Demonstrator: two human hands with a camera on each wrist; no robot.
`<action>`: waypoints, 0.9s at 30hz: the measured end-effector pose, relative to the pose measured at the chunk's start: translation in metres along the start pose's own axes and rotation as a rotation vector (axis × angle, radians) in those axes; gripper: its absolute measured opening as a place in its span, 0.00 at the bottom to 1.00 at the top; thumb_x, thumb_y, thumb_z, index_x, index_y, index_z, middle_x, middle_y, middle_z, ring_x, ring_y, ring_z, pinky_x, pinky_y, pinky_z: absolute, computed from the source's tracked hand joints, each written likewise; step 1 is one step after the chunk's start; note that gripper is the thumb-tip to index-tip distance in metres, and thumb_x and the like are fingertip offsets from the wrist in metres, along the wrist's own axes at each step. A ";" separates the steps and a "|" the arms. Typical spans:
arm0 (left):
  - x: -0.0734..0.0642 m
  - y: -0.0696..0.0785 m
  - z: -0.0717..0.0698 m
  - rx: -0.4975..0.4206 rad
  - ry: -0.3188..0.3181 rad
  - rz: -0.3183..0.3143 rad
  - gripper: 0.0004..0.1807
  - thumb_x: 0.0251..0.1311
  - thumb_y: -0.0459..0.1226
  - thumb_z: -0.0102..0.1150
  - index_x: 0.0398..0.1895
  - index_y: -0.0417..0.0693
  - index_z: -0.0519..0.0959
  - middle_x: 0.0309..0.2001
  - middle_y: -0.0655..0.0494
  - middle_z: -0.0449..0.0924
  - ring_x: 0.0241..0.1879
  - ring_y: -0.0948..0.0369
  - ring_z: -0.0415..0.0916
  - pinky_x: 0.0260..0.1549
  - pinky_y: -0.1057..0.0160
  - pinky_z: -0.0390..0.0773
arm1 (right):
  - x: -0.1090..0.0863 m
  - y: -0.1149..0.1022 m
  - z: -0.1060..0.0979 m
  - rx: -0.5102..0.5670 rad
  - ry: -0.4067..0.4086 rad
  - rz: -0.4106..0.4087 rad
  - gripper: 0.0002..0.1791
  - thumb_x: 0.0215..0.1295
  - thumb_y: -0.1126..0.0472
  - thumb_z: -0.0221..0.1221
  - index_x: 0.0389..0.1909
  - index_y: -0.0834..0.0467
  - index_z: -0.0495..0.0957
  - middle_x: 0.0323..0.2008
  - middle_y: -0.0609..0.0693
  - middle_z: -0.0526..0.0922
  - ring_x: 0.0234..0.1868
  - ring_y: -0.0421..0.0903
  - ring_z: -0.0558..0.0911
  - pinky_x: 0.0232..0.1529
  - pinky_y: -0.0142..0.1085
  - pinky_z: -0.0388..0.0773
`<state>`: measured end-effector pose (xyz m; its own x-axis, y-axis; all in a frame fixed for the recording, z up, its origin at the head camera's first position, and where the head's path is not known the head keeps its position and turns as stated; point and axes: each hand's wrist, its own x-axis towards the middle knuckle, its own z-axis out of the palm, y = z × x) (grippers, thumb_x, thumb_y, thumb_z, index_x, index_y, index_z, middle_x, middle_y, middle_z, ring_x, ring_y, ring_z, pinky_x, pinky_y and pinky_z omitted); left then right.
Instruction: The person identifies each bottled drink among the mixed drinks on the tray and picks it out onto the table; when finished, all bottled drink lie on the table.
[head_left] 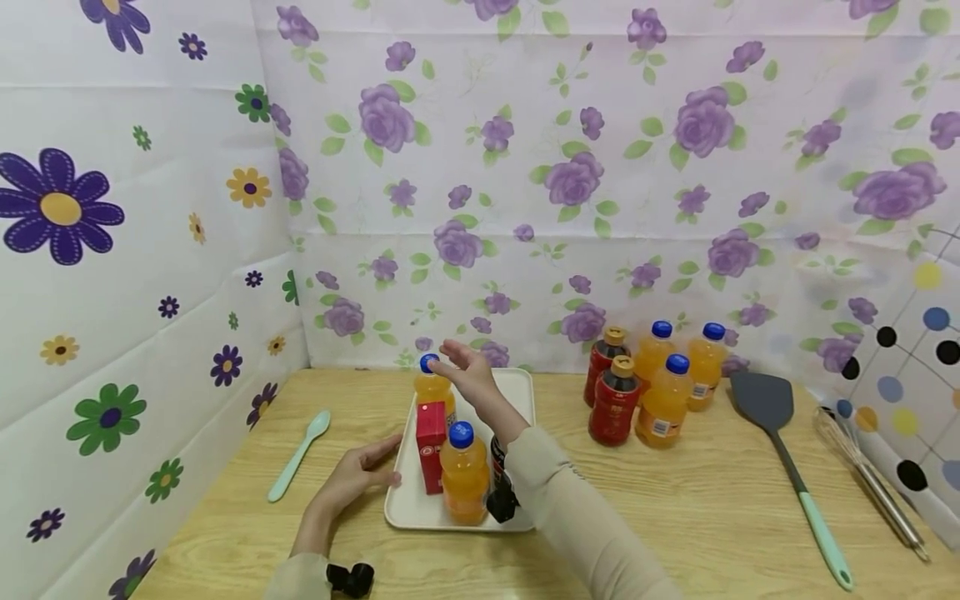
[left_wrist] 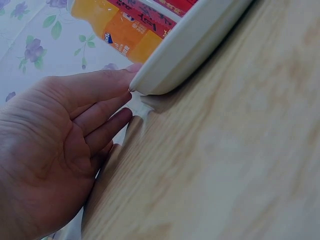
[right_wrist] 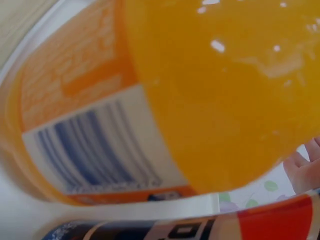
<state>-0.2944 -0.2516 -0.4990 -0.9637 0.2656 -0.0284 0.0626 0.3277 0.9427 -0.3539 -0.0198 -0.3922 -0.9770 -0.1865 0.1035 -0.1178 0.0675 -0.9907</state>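
Note:
My left hand [head_left: 352,483] rests against the left side of a cream tray [head_left: 399,508]. In the left wrist view its fairly straight fingertips touch the tray's rim [left_wrist: 155,77]. Over the tray reaches my right hand [head_left: 472,379], fingers spread and thumb near the blue cap of the rear orange drink bottle [head_left: 432,387]; whether they touch I cannot tell. Also on the tray stand a red drink carton [head_left: 431,433] and a front orange drink bottle [head_left: 465,475]. Close up in the right wrist view, a dark and red printed container [right_wrist: 275,220] lies beside an orange drink bottle [right_wrist: 225,100].
Two red-labelled dark bottles [head_left: 615,408] and several orange drink bottles [head_left: 663,408] stand right of the tray. Farther right lie a spatula [head_left: 780,442] and a whisk [head_left: 870,479]. A pale green spoon [head_left: 300,454] lies at left. Patterned sheets [head_left: 480,200] wall the table.

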 end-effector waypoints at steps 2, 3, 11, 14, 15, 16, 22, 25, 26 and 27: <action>0.000 0.001 -0.001 -0.005 -0.002 -0.003 0.39 0.54 0.35 0.69 0.70 0.41 0.66 0.72 0.45 0.63 0.75 0.46 0.53 0.74 0.44 0.53 | 0.000 0.002 0.001 -0.019 -0.014 -0.018 0.31 0.66 0.54 0.61 0.68 0.59 0.68 0.67 0.56 0.73 0.72 0.57 0.68 0.72 0.51 0.66; 0.000 0.001 -0.001 -0.006 -0.004 -0.006 0.39 0.54 0.35 0.69 0.70 0.41 0.65 0.72 0.46 0.62 0.75 0.46 0.53 0.74 0.43 0.53 | 0.000 0.002 0.001 -0.033 -0.018 -0.020 0.30 0.66 0.53 0.61 0.67 0.58 0.69 0.66 0.56 0.74 0.71 0.56 0.68 0.71 0.51 0.67; 0.000 0.001 0.001 -0.011 -0.003 -0.011 0.40 0.54 0.35 0.69 0.70 0.40 0.65 0.72 0.45 0.62 0.75 0.45 0.52 0.75 0.42 0.51 | -0.004 0.005 0.002 -0.125 -0.094 -0.025 0.28 0.64 0.53 0.63 0.65 0.56 0.73 0.66 0.56 0.74 0.72 0.58 0.68 0.71 0.51 0.67; 0.000 -0.001 0.003 -0.024 -0.006 -0.017 0.40 0.53 0.35 0.70 0.70 0.40 0.65 0.72 0.45 0.62 0.75 0.46 0.52 0.75 0.43 0.51 | -0.005 0.007 0.001 -0.162 -0.079 -0.052 0.27 0.64 0.54 0.63 0.63 0.57 0.75 0.63 0.56 0.77 0.68 0.58 0.72 0.68 0.51 0.72; 0.000 -0.001 0.004 -0.026 -0.008 -0.019 0.40 0.53 0.35 0.70 0.70 0.41 0.65 0.72 0.45 0.62 0.75 0.46 0.53 0.75 0.44 0.51 | -0.005 0.008 0.001 -0.174 -0.067 -0.062 0.26 0.64 0.54 0.63 0.62 0.58 0.75 0.62 0.57 0.78 0.66 0.58 0.74 0.66 0.50 0.74; 0.000 -0.002 0.005 -0.026 -0.009 -0.020 0.40 0.53 0.36 0.70 0.70 0.41 0.66 0.72 0.46 0.63 0.75 0.46 0.53 0.75 0.44 0.52 | -0.006 0.009 0.001 -0.186 -0.056 -0.069 0.26 0.64 0.54 0.64 0.62 0.58 0.76 0.61 0.57 0.79 0.64 0.57 0.76 0.64 0.50 0.75; -0.003 -0.003 0.004 -0.007 0.003 -0.035 0.40 0.53 0.36 0.70 0.70 0.41 0.65 0.72 0.46 0.63 0.75 0.46 0.53 0.75 0.43 0.52 | -0.008 0.010 0.003 -0.181 -0.040 -0.084 0.25 0.63 0.54 0.65 0.60 0.58 0.77 0.59 0.56 0.81 0.59 0.57 0.79 0.60 0.47 0.80; -0.003 -0.002 0.003 -0.009 0.011 -0.035 0.40 0.53 0.36 0.70 0.70 0.42 0.66 0.72 0.47 0.63 0.76 0.46 0.52 0.75 0.42 0.51 | -0.008 0.007 0.004 -0.182 -0.013 -0.091 0.25 0.61 0.55 0.66 0.59 0.58 0.78 0.58 0.56 0.82 0.59 0.57 0.80 0.60 0.47 0.80; -0.002 -0.002 0.003 -0.013 0.012 -0.032 0.40 0.52 0.36 0.70 0.70 0.42 0.66 0.72 0.47 0.63 0.76 0.46 0.52 0.75 0.43 0.50 | -0.008 0.006 0.004 -0.184 0.001 -0.096 0.25 0.61 0.56 0.66 0.59 0.58 0.79 0.57 0.57 0.82 0.59 0.57 0.80 0.60 0.47 0.79; -0.002 -0.002 0.003 -0.009 0.009 -0.028 0.40 0.52 0.37 0.70 0.70 0.43 0.66 0.72 0.47 0.63 0.76 0.47 0.52 0.75 0.43 0.50 | -0.007 0.006 0.004 -0.190 0.015 -0.104 0.24 0.61 0.56 0.66 0.58 0.58 0.79 0.56 0.57 0.83 0.58 0.56 0.80 0.61 0.47 0.79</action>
<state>-0.2922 -0.2502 -0.5016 -0.9673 0.2482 -0.0521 0.0331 0.3272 0.9444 -0.3467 -0.0215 -0.3994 -0.9601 -0.1876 0.2073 -0.2484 0.2320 -0.9405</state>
